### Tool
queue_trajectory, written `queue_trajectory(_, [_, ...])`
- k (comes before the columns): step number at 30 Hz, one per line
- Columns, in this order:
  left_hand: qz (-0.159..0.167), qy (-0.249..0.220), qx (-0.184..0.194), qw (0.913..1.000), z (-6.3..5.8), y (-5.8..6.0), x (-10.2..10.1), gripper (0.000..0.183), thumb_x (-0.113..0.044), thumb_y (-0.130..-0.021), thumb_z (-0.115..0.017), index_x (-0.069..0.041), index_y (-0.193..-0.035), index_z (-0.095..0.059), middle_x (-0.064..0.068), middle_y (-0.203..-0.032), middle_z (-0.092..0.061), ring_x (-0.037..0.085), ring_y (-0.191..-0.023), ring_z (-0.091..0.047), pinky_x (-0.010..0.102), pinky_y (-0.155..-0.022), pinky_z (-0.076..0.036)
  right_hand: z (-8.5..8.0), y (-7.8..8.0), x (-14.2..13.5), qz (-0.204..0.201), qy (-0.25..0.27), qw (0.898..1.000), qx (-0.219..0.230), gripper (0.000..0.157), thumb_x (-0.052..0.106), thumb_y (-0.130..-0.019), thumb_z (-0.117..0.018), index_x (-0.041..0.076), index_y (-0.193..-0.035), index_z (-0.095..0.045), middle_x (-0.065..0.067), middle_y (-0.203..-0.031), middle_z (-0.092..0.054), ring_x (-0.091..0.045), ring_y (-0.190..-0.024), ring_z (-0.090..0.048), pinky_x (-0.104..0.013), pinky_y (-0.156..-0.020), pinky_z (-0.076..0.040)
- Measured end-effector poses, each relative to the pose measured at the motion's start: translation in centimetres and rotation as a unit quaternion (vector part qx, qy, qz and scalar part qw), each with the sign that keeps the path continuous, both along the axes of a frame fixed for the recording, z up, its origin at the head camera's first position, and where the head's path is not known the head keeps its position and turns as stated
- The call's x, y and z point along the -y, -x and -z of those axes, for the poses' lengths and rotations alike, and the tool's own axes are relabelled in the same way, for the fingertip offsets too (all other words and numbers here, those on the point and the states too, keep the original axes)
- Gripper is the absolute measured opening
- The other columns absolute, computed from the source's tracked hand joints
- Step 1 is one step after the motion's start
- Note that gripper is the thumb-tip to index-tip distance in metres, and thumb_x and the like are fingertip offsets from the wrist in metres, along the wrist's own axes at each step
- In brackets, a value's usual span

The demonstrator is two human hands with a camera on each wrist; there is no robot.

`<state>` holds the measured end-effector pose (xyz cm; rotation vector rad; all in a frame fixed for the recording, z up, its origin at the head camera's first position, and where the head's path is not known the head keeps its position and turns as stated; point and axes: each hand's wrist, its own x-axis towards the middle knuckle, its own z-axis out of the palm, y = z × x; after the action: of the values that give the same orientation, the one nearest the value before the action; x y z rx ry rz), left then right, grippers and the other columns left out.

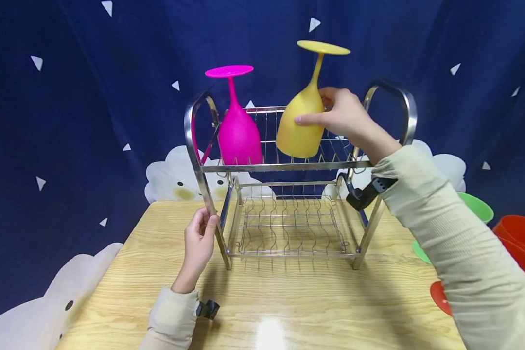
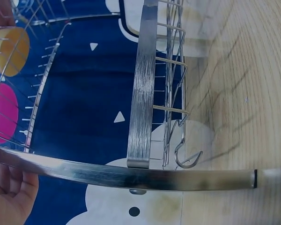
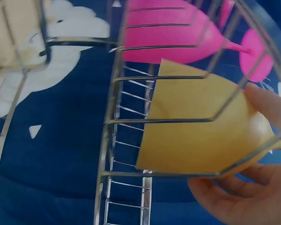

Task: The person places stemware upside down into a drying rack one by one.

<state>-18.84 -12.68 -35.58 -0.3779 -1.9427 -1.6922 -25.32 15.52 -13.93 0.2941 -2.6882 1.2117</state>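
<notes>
A two-tier metal dish rack stands on the wooden table. My right hand grips the bowl of a yellow wine glass, which is upside down and tilted, its rim down at the upper tier. The right wrist view shows the yellow glass behind the tier's wires, thumb and fingers around its bowl. To its left a magenta wine glass stands inverted on the same tier. My left hand holds the rack's left front leg, thumb in front; in the left wrist view its fingers curl behind the metal bar.
Green cups and red cups are at the table's right side, partly behind my right sleeve. The rack's lower tier has wavy wires. A dark blue curtain with white triangles and clouds hangs behind the table.
</notes>
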Motion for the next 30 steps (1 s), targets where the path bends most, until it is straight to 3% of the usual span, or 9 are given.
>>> queue_trajectory(4, [0.0, -0.003, -0.008, 1.0, 1.0, 0.6, 0.3, 0.012, 0.001, -0.09, -0.051, 0.011, -0.097, -0.053, 0.02, -0.078, -0.053, 0.009, -0.066, -0.05, 0.014, -0.056, -0.041, 0.3, 0.1, 0.3, -0.024, -0.025, 0.999, 0.01, 0.073, 0.038, -0.074, -0.073, 0.0, -0.129, -0.043, -0.016, -0.122, -0.052, -0.024, -0.109, -0.047, -0.041, -0.094, -0.041])
queue_trajectory(15, [-0.018, 0.017, -0.013, 0.9996, -1.3, -1.2, -0.4, 0.011, 0.011, -0.088, -0.048, 0.019, -0.095, -0.05, 0.027, -0.076, -0.052, 0.011, -0.064, -0.049, 0.012, -0.055, -0.04, 0.6, 0.4, 0.5, -0.085, -0.059, 0.994, 0.036, 0.071, 0.031, -0.076, -0.073, -0.001, -0.131, -0.04, -0.016, -0.123, -0.051, -0.025, -0.11, -0.046, -0.041, -0.097, -0.037])
queue_trajectory(22, [-0.021, 0.018, -0.017, 0.9995, -1.3, -1.2, -0.4, 0.009, 0.009, -0.088, -0.049, 0.016, -0.094, -0.051, 0.027, -0.076, -0.053, 0.013, -0.064, -0.049, 0.013, -0.055, -0.041, 0.6, 0.7, 0.8, -0.113, -0.047, 0.99, 0.068, 0.077, 0.024, -0.078, -0.072, -0.002, -0.138, -0.03, -0.017, -0.133, -0.043, -0.027, -0.12, -0.041, -0.04, -0.102, -0.033])
queue_trajectory(27, [-0.024, 0.021, -0.011, 0.9994, -1.2, -1.0, -0.3, 0.011, 0.007, -0.089, -0.05, 0.016, -0.094, -0.052, 0.029, -0.078, -0.053, 0.013, -0.066, -0.05, 0.014, -0.057, -0.042, 0.6, 0.8, 0.6, -0.153, -0.035, 0.983, 0.09, 0.077, 0.02, -0.081, -0.069, 0.002, -0.142, -0.025, -0.015, -0.137, -0.039, -0.028, -0.123, -0.039, -0.041, -0.104, -0.03])
queue_trajectory(30, [-0.022, 0.022, -0.007, 0.9995, -1.3, -0.9, -0.3, 0.011, 0.008, -0.089, -0.049, 0.016, -0.094, -0.051, 0.03, -0.079, -0.052, 0.012, -0.067, -0.05, 0.013, -0.057, -0.041, 0.5, 0.7, 0.4, -0.155, -0.035, 0.982, 0.099, 0.079, 0.02, -0.082, -0.068, 0.005, -0.144, -0.021, -0.015, -0.14, -0.035, -0.029, -0.125, -0.036, -0.043, -0.105, -0.028])
